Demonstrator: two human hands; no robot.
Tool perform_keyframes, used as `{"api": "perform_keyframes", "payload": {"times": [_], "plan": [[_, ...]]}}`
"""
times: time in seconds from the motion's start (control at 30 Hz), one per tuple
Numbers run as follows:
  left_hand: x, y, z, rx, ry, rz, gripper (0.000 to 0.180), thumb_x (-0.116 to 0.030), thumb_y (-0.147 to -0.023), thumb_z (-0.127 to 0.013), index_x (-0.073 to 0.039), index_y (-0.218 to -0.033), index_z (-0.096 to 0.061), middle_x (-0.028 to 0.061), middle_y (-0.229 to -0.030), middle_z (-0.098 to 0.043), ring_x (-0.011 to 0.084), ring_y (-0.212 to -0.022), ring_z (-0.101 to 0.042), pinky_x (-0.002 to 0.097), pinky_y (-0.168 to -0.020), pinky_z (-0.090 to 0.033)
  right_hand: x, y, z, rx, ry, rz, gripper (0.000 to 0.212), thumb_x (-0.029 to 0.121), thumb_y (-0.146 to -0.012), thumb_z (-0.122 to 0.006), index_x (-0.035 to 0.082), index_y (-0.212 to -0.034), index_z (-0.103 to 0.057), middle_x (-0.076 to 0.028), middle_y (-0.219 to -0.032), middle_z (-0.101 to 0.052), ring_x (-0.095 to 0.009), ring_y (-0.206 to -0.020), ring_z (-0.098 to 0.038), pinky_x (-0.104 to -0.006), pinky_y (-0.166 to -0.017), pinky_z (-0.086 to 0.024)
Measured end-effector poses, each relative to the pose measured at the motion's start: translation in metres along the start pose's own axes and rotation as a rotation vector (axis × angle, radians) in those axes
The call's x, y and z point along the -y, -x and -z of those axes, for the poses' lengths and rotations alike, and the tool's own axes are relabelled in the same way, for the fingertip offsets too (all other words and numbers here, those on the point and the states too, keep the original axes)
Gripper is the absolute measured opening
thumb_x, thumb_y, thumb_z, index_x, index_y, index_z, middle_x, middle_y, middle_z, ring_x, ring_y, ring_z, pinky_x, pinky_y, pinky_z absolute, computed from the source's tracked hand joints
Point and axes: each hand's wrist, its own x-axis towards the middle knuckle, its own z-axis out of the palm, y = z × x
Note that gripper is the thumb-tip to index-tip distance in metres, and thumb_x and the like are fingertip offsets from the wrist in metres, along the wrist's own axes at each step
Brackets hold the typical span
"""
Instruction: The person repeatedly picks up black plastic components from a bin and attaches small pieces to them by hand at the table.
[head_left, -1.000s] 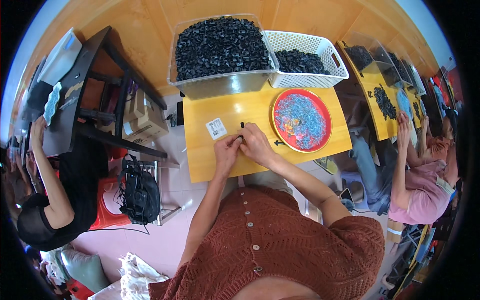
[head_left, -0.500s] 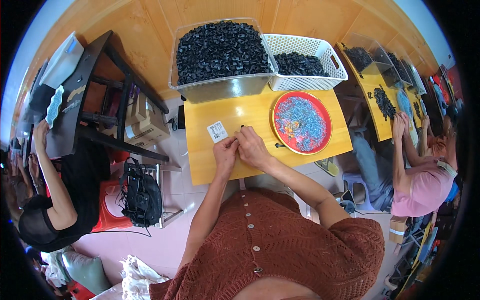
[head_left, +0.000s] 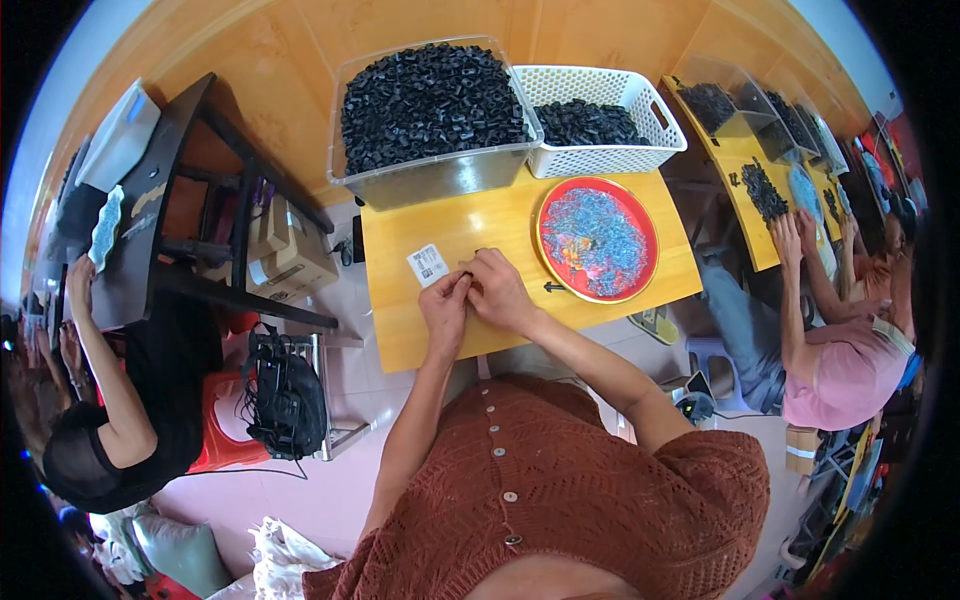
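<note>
My left hand [head_left: 446, 312] and my right hand [head_left: 502, 293] meet over the near part of the yellow wooden table [head_left: 400, 325]. Thumbs and fingertips of both are pinched together around a small black piece [head_left: 466, 274], mostly hidden by the fingers. Just left of them lies a white printed card [head_left: 427, 264]. To the right, a red round tray [head_left: 643, 222] with a gold rim holds many small clear-blue bits. One black arrow-shaped part [head_left: 553, 287] rests beside that tray, near my right hand.
A clear plastic bin [head_left: 440, 180] heaped with black parts stands at the back, beside a white perforated basket [head_left: 600, 160] holding more. People work at a dark table [head_left: 150, 215] on the left and a yellow table [head_left: 735, 205] on the right.
The view has shifted slightly. My hands stay together; the black tip that stuck up above my right fingers no longer shows there.
</note>
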Motion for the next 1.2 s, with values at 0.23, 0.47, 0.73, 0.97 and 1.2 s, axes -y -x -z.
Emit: {"api": "perform_keyframes", "payload": {"times": [0.23,0.47,0.73,0.97,1.2], "plan": [[-0.003,0.001,-0.002,0.016,0.026,-0.061,0.015,-0.007,-0.084,-0.057,0.004,-0.091,-0.064,0.0022,-0.076,-0.061,0.0063,-0.063,-0.052,0.0187,-0.055,-0.04,0.002,0.0,0.0,-0.044,-0.089,-0.118,0.035,-0.004,-0.061,-0.064,-0.003,-0.095,-0.058,-0.014,-0.079,-0.051,-0.03,-0.077,-0.052,-0.0357,-0.067,-0.045],[-0.005,0.0,-0.002,-0.021,0.015,-0.036,0.014,-0.008,-0.084,-0.057,0.002,-0.09,-0.064,-0.0003,-0.072,-0.06,0.0044,-0.058,-0.048,0.0177,-0.051,-0.036,0.0,0.002,-0.004,-0.021,-0.095,-0.083,0.038,-0.004,-0.064,-0.062,-0.003,-0.101,-0.055,-0.015,-0.085,-0.052,-0.031,-0.082,-0.052,-0.0363,-0.072,-0.045],[-0.002,-0.002,-0.003,-0.051,0.097,-0.03,0.013,-0.01,-0.085,-0.057,0.001,-0.089,-0.065,-0.0037,-0.066,-0.055,0.0025,-0.052,-0.042,0.0172,-0.045,-0.03,0.005,0.0,-0.003,-0.008,-0.042,-0.056,0.037,-0.005,-0.066,-0.057,-0.005,-0.103,-0.054,-0.017,-0.093,-0.051,-0.033,-0.09,-0.051,-0.0385,-0.078,-0.044],[-0.011,-0.003,0.002,-0.024,0.11,0.041,0.013,-0.006,-0.084,-0.057,0.004,-0.09,-0.064,0.0005,-0.071,-0.06,0.0065,-0.061,-0.051,0.0189,-0.054,-0.04,0.004,0.005,-0.006,-0.002,0.022,-0.069,0.036,-0.001,-0.068,-0.058,-0.004,-0.104,-0.054,-0.017,-0.097,-0.052,-0.033,-0.092,-0.051,-0.0385,-0.08,-0.044],[-0.01,-0.004,0.006,0.059,-0.01,0.087,0.012,-0.009,-0.085,-0.057,0.001,-0.085,-0.062,-0.0001,-0.062,-0.052,0.0069,-0.049,-0.046,0.0198,-0.044,-0.034,0.002,0.006,-0.003,-0.012,-0.054,-0.102,0.038,-0.003,-0.068,-0.058,-0.005,-0.105,-0.053,-0.018,-0.097,-0.051,-0.034,-0.093,-0.05,-0.039,-0.08,-0.043]]}}
